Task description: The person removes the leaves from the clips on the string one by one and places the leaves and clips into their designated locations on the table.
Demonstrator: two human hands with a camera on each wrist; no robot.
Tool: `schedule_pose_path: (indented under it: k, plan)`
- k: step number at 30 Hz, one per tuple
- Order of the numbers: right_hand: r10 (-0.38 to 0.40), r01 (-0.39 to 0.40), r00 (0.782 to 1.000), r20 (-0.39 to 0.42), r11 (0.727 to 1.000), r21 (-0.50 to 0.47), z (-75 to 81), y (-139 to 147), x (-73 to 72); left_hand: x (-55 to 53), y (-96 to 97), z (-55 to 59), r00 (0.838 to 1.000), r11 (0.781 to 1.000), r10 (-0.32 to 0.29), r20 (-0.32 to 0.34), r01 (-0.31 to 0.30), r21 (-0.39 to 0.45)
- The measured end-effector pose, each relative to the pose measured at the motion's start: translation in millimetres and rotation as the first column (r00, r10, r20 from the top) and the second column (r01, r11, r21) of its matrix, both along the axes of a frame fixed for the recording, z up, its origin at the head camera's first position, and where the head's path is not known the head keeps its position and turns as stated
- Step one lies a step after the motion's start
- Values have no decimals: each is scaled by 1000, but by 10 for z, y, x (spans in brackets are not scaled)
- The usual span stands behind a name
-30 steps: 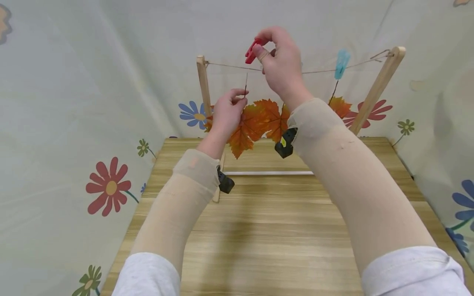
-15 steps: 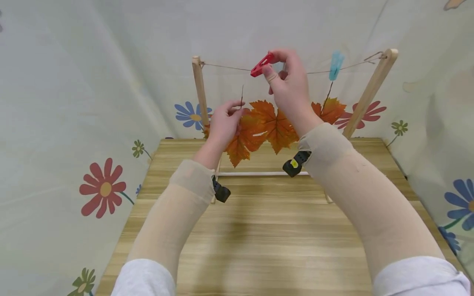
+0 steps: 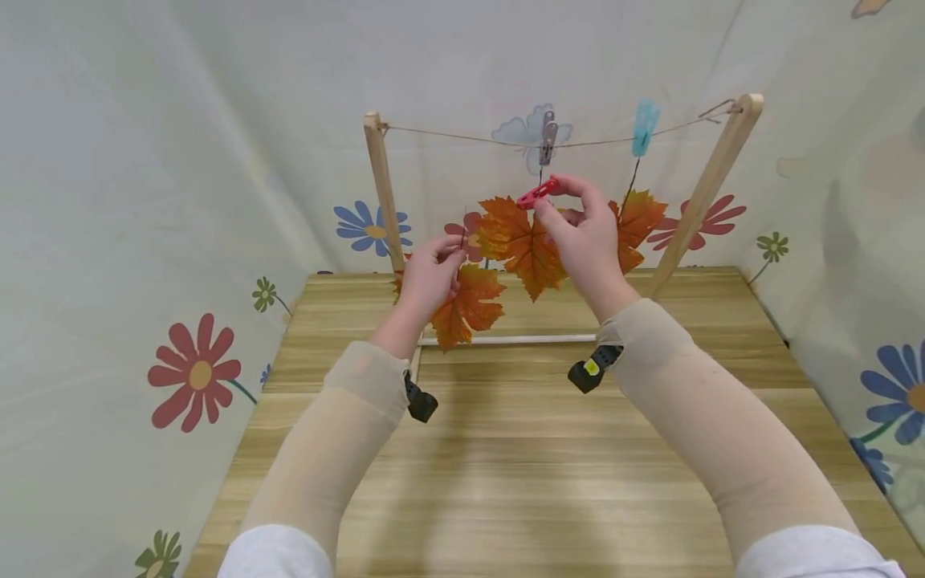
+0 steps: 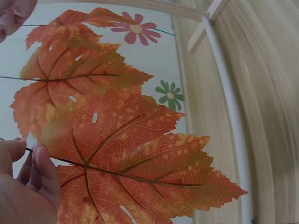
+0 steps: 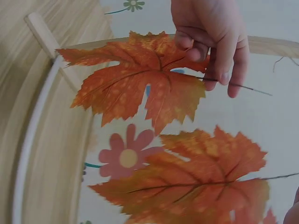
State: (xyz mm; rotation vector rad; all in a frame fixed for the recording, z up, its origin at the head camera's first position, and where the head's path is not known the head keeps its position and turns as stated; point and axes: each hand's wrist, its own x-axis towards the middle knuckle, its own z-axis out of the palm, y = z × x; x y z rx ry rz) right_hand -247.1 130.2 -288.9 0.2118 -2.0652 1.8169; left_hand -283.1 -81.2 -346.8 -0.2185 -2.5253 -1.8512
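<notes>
My left hand (image 3: 428,277) pinches the thin dark stem of an orange maple leaf (image 3: 473,305) between thumb and fingers; the bare stem end sticks up past them. In the left wrist view this leaf (image 4: 126,163) spreads out wide in front of the hand. My right hand (image 3: 588,241) grips a red clothespin (image 3: 536,194), tilted, in front of a second maple leaf (image 3: 533,253). That leaf hangs by its stem from a grey clothespin (image 3: 548,140) on the string (image 3: 462,136). A light blue clothespin (image 3: 645,128) holds another leaf (image 3: 639,225) farther right.
The string runs between two wooden posts, left (image 3: 385,189) and right (image 3: 711,189). A white rod (image 3: 535,339) crosses low between them above the wooden tabletop (image 3: 549,457). Behind hangs a pale cloth (image 3: 289,96) printed with flowers.
Both hands have come down from the string, the left with its leaf and the right with the red clothespin. The grey clothespin, earlier behind the right hand, now shows.
</notes>
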Motion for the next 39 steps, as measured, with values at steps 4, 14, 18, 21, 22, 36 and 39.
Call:
schedule_pose_path:
  k: [4, 14, 18, 21, 22, 36, 39]
  plan:
    - [-22, 23, 997, 74, 1000, -20, -208, 93, 29, 44, -16, -100, 1000, 997, -26, 8, 27, -79]
    - [-31, 43, 985, 172, 997, -68, -780, 342, 112, 145, -28, -363, 989, 972, -128, 73, 140, -186]
    - [-44, 63, 979, 201, 994, -87, -981, 415, 163, 178, -34, -474, 982, 962, -162, 94, 178, -205]
    - [-49, 76, 974, 220, 991, -115, -1116, 471, 207, 195, -40, -576, 978, 956, -177, 114, 198, -217]
    - [-48, 78, 973, 225, 988, -130, -1159, 489, 220, 198, -42, -613, 975, 952, -186, 118, 209, -223]
    - [-26, 132, 911, 411, 964, -231, -1887, 780, 421, 245, -30, -1152, 953, 890, -260, 157, 299, -344]
    - [-17, 138, 890, 456, 963, -232, -2049, 835, 460, 271, 8, -1280, 947, 872, -277, 162, 319, -372]
